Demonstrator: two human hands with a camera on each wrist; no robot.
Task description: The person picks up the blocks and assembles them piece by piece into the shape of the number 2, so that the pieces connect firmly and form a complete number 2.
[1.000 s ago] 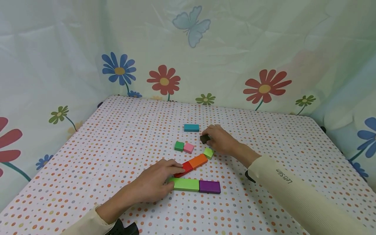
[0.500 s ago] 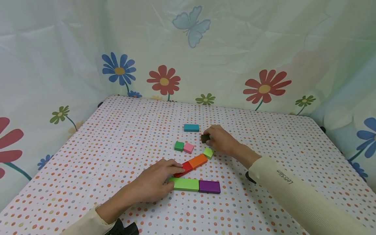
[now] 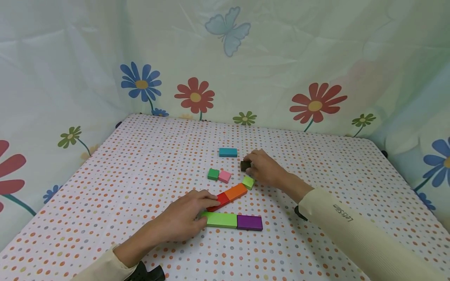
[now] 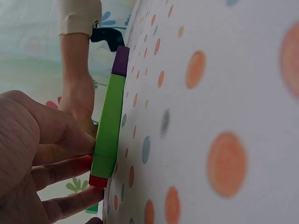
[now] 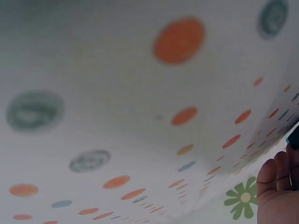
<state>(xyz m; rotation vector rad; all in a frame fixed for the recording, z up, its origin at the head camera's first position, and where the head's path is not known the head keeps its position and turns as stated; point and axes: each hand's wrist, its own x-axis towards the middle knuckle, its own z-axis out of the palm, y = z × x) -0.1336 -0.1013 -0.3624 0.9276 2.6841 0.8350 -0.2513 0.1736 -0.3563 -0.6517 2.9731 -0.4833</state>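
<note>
My left hand (image 3: 186, 216) rests beside two block pairs in the head view, thumb at the long light green block (image 3: 221, 219) and fingertips on the red block (image 3: 221, 200). The left wrist view shows its fingers fairly straight. A purple block (image 3: 249, 223) adjoins the light green one; an orange block (image 3: 236, 191) adjoins the red one in a slanted line. Farther back, my right hand (image 3: 263, 168) pinches a small dark block (image 3: 245, 166), partly hidden by the fingers. Near the orange block's far end lies a small light green block (image 3: 248, 182).
Left of the right hand, a green block (image 3: 213, 174) and a pink block (image 3: 224, 176) sit side by side. A teal block (image 3: 228, 152) lies behind them. The dotted tablecloth (image 3: 158, 156) reaches back to a flowered curtain (image 3: 267, 70).
The dark block and the right fingers have shifted very slightly to the right. My left hand has stayed in place on the blocks. The head view has moved a little.
</note>
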